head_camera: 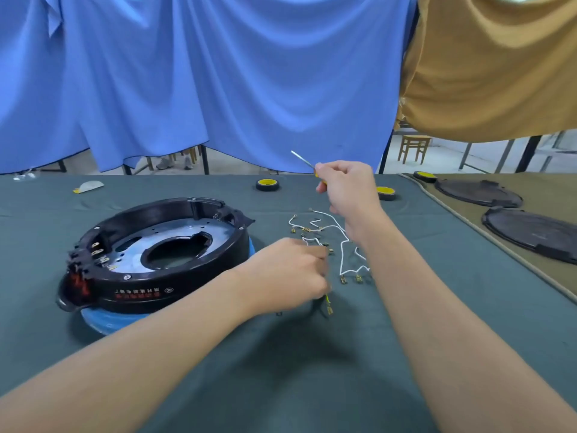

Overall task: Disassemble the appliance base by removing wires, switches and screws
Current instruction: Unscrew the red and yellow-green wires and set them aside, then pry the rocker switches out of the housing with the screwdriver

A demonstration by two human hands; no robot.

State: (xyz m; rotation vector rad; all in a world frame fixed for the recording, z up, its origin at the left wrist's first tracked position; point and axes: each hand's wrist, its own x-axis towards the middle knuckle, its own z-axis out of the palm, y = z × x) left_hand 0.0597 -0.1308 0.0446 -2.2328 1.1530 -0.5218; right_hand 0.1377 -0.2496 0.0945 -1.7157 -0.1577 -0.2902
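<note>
- The base (162, 285) sits on the surface (281, 354), on top of a blue ring (103, 323). Its shell is black plastic around a metal plate. It is judged stiff and moderately heavy. Take hold at the outer rim, not at the exposed terminals.
- A red switch (76, 282) sits at the base's near-left edge. Its tabs are probably brittle, so lever gently.
- The left hand (290, 273), just right of the base, has its fingers curled and pinches a yellow wire (327, 303). The wire is light and limp. Pull at the crimp terminal, not the insulation.
- White wires (342, 254) lie loose on the surface right of the base.
- The right hand (346, 189), raised farther right of the base, grips a screwdriver (302, 160).
</note>
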